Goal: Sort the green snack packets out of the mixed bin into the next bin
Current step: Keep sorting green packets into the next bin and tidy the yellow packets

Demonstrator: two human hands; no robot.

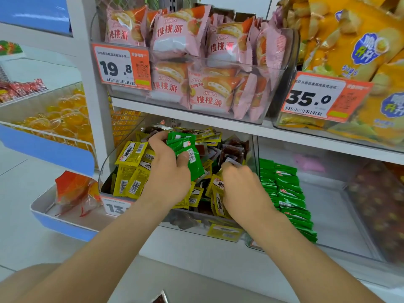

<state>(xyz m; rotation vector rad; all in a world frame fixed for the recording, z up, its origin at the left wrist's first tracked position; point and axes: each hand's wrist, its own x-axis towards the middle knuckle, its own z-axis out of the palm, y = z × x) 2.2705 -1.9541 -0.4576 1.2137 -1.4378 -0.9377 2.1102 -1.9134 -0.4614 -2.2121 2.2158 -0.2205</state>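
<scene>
- Green snack packets (pixel 185 149): a small stack of them is clamped in our left hand (pixel 169 171), thumb pressed on the front and fingers curled round the far edge, just above the mixed bin (pixel 218 234).
- Our right hand (pixel 240 185) reaches into the same bin, fingers curled down among the packets; we cannot tell whether they grasp one.
- Around both hands lie yellow packets (pixel 129 171) and dark brown packets (pixel 237 149), jumbled together.
- Just beside it, to the right, the next bin (pixel 332 206) holds a row of green packets (pixel 288 193) along its left wall.
- On the shelf above stand pink packets (pixel 175 40).
</scene>
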